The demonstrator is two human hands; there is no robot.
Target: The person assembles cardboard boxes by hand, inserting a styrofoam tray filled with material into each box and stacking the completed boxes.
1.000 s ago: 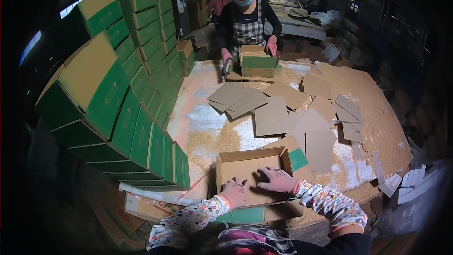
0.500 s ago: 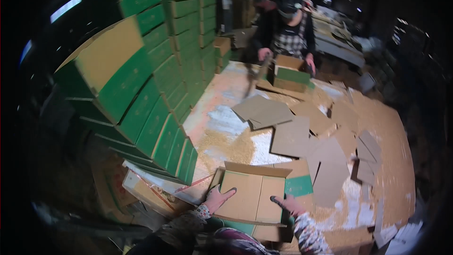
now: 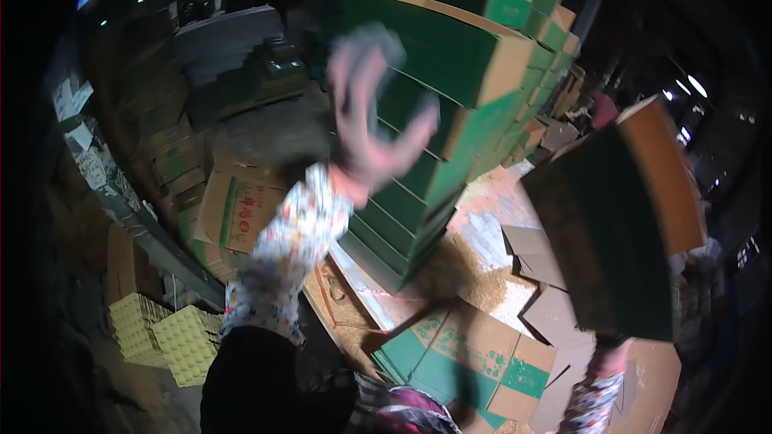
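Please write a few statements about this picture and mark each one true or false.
1. The left hand is open, its fingers spread. True.
2. The right hand is empty. False: it holds up a green and brown box.
3. Yellow bumpy stacks stand at the lower left. True.
4. The tall box stack is right of the held box. False: it is left of it.
5. Flat cardboard with green print lies on the table. True.

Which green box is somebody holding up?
The tilted green box in the right hand, at far right, apart from the stacked green boxes.
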